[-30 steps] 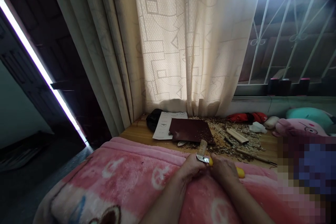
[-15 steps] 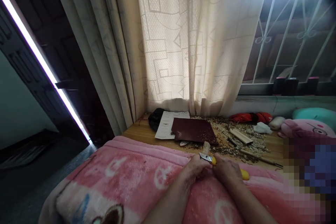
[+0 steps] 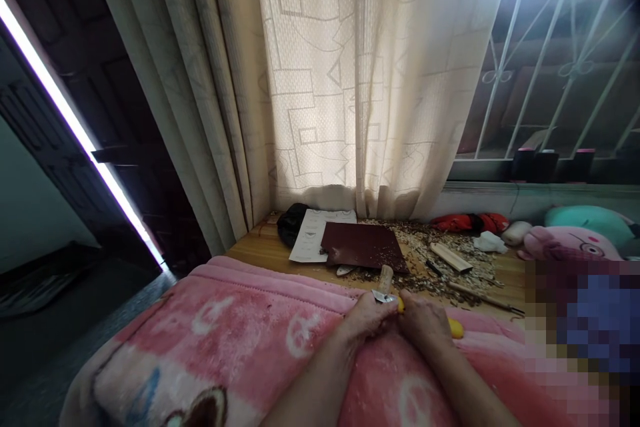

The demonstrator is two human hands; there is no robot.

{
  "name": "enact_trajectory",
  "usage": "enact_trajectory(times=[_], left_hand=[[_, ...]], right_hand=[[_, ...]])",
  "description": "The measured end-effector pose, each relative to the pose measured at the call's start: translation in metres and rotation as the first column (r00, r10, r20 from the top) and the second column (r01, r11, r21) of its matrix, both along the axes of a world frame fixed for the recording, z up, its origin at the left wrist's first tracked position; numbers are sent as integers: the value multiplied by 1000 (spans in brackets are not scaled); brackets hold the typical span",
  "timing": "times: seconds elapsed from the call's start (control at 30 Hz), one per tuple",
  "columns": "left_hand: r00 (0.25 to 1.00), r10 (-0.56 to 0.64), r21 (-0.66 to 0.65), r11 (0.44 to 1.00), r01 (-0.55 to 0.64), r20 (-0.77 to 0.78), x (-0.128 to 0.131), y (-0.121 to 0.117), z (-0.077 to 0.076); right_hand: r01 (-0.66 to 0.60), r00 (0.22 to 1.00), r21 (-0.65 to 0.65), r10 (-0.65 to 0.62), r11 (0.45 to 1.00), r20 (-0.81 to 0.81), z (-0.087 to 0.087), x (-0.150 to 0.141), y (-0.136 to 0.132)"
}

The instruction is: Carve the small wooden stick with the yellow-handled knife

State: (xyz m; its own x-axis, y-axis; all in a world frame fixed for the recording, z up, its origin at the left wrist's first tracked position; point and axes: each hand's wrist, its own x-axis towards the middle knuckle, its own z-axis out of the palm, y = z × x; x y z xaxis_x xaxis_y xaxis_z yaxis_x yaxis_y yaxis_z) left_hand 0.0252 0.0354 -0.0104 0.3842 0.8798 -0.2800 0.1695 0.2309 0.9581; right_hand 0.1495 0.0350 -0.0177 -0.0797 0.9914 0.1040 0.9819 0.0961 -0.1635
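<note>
My right hand is closed around the yellow handle of a utility knife, whose end sticks out behind the fist. Its metal blade points left and lies across a pale, short piece of wood. My left hand grips that wood from below, with the thumb up against the blade. The lower part of the wood is hidden in the fingers. Both hands are close together over the pink blanket.
Wood shavings are strewn over the wooden tabletop. On it lie a dark red board, a printed sheet, a black bag, a pale wood block, a thin stick-like tool and a red bundle. A pink plush toy sits right.
The whole view has shifted slightly, so everything appears a little further left. Both hands keep their grip on the knife and the wood, with the blade still across the wood.
</note>
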Motion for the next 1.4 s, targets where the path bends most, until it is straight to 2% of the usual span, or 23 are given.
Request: enact_trajectory(times=[0.33,0.53,0.9,1.13,1.4], left_hand=[[998,-8,-7,1000,9,61,-2,1,-5],[995,20,-64,998,-14,97,-2,4,-8],[996,80,-69,995,-78,28,-1,5,-12],[978,201,-27,979,-203,-61,8,4,-4],[996,86,21,996,-85,-39,4,2,-5]], right_hand=[[-9,1000,15,8,1000,19,-5,3,2],[1,998,-8,-1,1000,56,-3,-1,1],[17,999,-56,-15,998,44,4,-3,1],[25,1000,-51,-25,998,16,7,-2,3],[-18,1000,-39,18,999,18,4,0,3]])
